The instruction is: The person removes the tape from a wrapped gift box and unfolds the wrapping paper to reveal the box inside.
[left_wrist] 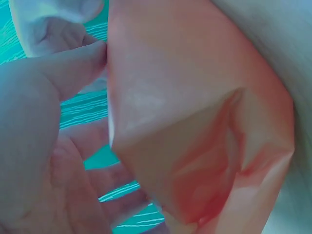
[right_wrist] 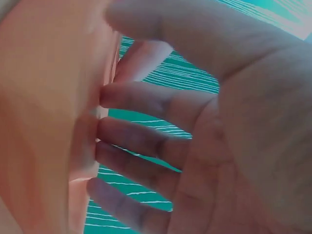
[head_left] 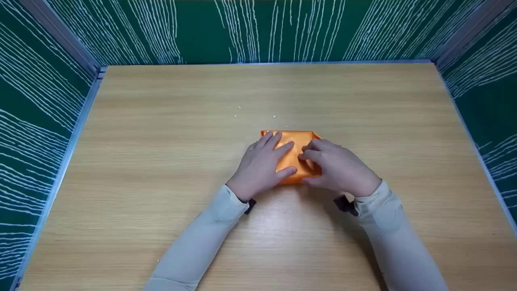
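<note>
A packet in glossy orange wrapping paper (head_left: 297, 139) lies on the table, with both hands on it. My left hand (head_left: 262, 161) rests on its left part, fingers spread and thumb along the near side. The right hand (head_left: 337, 165) touches the right end, its fingertips pressing on top where the paper dips into a fold and its thumb by the near edge. Close up in the left wrist view, the orange paper (left_wrist: 161, 63) shows creases and a hollow folded end. In the right wrist view, slightly bent, separated fingers (right_wrist: 141, 139) meet the wrapping. The packet's contents are hidden.
A wood-grain table (head_left: 161, 121) spreads around the packet, with a few tiny white specks (head_left: 274, 116) beyond it. Green panels with white streaks (head_left: 278, 32) stand along the back and sides, meeting the table at a bluish edge strip (head_left: 72, 149).
</note>
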The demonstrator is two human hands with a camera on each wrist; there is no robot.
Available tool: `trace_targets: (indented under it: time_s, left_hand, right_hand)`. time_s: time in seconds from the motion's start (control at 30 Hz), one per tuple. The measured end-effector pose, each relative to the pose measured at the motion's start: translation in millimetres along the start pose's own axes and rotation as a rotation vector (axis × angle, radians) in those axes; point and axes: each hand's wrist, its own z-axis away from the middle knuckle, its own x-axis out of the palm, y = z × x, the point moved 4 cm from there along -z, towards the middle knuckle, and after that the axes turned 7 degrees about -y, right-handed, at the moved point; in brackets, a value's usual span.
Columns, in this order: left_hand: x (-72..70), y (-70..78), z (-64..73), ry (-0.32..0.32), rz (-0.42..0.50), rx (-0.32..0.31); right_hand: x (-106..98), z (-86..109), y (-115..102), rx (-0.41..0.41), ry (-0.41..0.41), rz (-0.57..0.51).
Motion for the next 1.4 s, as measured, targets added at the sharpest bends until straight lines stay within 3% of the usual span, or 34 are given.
trace_targets:
  time_s: [0.23, 0.43, 0.73, 1.0, 1.4]
  left_hand:
    - [-9.6, -10.6, 4.2, 0.098, 0.019, 0.016]
    - [-19.9, -25.2, 11.6, 0.157, 0.039, -0.011]
    - [-31.4, -34.4, 8.7, 0.144, 0.053, -0.029]
    - [-29.1, -34.0, 5.5, 0.128, 0.052, -0.025]
    - [-27.7, -34.6, 5.7, 0.129, 0.061, -0.035]
  right_hand:
    - [4, -2.3, -2, 0.019, 0.009, 0.003]
    - [5, -1.4, -2, 0.022, 0.017, -0.02]
    - [6, -1.2, -3, 0.031, 0.015, -0.006]
    - [6, -0.3, -6, 0.026, 0.041, 0.005]
    - [6, -0.8, -7, 0.063, -0.005, 0.015]
